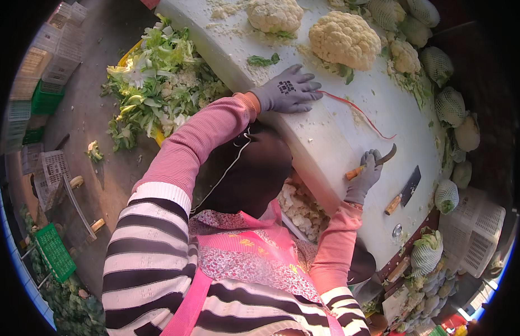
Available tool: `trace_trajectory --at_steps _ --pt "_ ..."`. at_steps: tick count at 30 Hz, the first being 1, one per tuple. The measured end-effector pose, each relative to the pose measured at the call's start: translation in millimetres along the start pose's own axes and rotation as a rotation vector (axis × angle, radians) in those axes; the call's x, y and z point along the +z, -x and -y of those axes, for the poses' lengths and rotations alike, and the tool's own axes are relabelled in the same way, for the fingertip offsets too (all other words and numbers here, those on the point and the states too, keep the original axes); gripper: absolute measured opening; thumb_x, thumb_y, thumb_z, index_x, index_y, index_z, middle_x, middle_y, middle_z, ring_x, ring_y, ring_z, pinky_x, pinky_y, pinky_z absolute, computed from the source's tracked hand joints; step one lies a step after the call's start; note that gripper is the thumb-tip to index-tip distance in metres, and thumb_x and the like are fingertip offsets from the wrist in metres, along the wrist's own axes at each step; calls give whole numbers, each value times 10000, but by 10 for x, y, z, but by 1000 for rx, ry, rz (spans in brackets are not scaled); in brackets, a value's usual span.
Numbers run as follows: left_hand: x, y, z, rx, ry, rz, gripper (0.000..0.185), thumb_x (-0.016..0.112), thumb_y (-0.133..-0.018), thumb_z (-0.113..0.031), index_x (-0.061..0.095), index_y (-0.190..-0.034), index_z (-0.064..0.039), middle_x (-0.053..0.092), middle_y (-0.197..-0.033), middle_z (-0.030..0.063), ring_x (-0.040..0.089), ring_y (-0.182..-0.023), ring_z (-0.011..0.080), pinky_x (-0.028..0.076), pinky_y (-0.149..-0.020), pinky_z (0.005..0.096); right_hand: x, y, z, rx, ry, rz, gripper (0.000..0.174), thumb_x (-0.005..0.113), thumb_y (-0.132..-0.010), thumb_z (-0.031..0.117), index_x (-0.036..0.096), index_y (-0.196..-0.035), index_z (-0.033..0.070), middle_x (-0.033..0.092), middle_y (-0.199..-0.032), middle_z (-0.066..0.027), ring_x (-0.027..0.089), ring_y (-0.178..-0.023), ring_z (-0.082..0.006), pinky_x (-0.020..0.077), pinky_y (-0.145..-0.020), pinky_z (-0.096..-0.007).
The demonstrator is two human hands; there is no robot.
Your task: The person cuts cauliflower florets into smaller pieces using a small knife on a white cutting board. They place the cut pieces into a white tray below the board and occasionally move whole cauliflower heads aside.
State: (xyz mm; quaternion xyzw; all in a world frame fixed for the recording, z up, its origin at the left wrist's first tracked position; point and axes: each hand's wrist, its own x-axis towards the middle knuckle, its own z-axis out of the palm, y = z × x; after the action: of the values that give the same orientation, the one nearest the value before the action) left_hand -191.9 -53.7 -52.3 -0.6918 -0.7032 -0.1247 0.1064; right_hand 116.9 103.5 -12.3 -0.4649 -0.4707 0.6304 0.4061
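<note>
My left hand, in a grey work glove, lies palm down with fingers spread at the near edge of a white worktable. A thin red strip runs from its fingertips across the tabletop; whether the fingers pin it cannot be told. In the same kind of glove, my right hand grips a small curved knife by its wooden handle. To its right a cleaver with a wooden handle lies flat. Two trimmed cauliflower heads sit beyond my left hand, with leaf scraps around them.
Cauliflowers in foam nets line the table's far side. Cut leaves overflow a yellow container at left. Cauliflower pieces fill a container below the table edge. Plastic crates stand at right, others at far left, near a cart.
</note>
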Motion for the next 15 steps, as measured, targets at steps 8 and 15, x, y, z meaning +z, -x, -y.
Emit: trace_trajectory --at_steps 8,15 --pt "-429 1350 425 -852 -447 -359 500 600 -945 -501 625 -1262 -115 633 -1155 132 584 -1091 336 390 -1014 525 -308 -222 -36 164 -24 179 402 623 -963 33 491 -1336 -39 582 -1000 -42 552 -773 -89 474 -653 -217" --pt "72 2209 -388 -1269 369 286 484 555 -947 -541 615 -1086 -81 700 -985 232 661 -933 443 488 -784 544 -326 -287 -191 150 -114 167 371 632 -961 37 510 -1307 -25 580 -927 -13 527 -708 -71 438 -598 -208"
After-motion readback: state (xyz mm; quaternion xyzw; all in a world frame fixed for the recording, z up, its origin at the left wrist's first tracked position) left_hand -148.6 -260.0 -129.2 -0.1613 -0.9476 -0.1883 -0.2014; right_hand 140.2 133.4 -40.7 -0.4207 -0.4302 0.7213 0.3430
